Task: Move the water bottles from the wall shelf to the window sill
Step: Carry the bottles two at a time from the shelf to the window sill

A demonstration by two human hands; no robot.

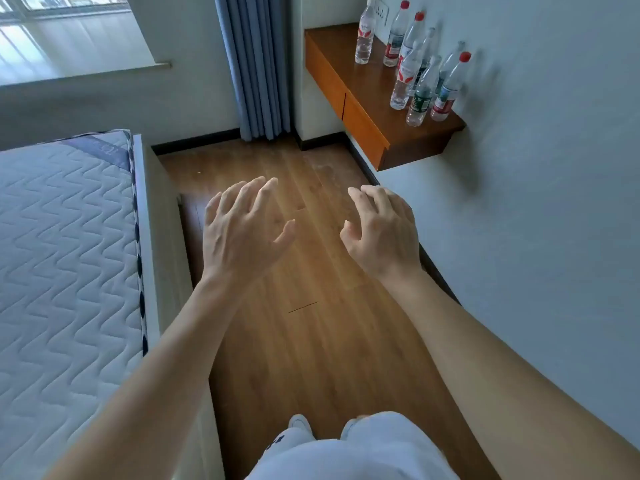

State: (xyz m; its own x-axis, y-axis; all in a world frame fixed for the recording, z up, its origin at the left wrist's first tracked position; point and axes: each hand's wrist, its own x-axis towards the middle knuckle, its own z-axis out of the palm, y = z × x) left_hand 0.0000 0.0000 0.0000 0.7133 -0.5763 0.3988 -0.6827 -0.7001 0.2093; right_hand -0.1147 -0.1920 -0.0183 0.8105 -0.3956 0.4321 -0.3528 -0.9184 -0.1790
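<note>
Several clear plastic water bottles (420,95) stand upright on a wooden wall shelf (360,109) at the upper right, against the grey wall; some have red caps and red labels, one has a green label. A single bottle (365,32) stands apart at the shelf's far end. The white window sill (79,72) is at the upper left, bare. My left hand (242,230) and my right hand (381,230) are held out over the wooden floor, both empty with fingers spread, well short of the shelf.
A bed with a quilted mattress (65,258) fills the left side. A blue curtain (256,64) hangs between window and shelf. A strip of wooden floor (304,341) runs between bed and right wall. My legs and shoes show at the bottom.
</note>
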